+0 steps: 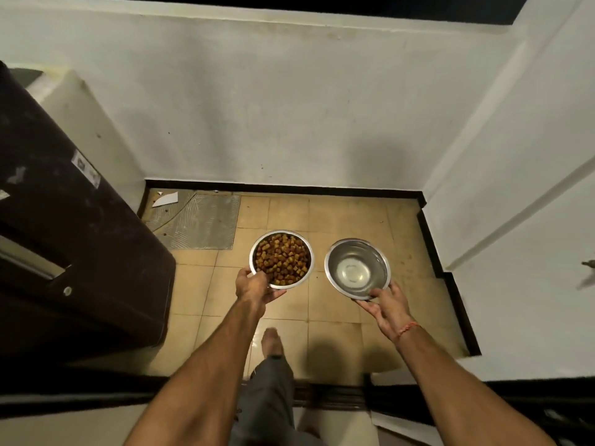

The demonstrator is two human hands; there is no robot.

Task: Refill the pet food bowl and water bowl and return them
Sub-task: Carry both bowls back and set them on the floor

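Observation:
A steel food bowl [257,249] heaped with brown kibble is held above the tiled floor by my left hand [252,286], which grips its near rim with the thumb inside. To its right is a steel water bowl [357,268] with clear water in the bottom. My right hand [384,304] holds that bowl from below at its near edge, thumb on the rim. Both bowls are level and about a hand's width apart.
A beige tiled floor [338,220] ends at a white wall with a black skirting. A grey mat [199,220] lies at the far left, a dark cabinet [64,236] stands left, a white door [531,188] right. My bare foot [272,341] steps over a black threshold.

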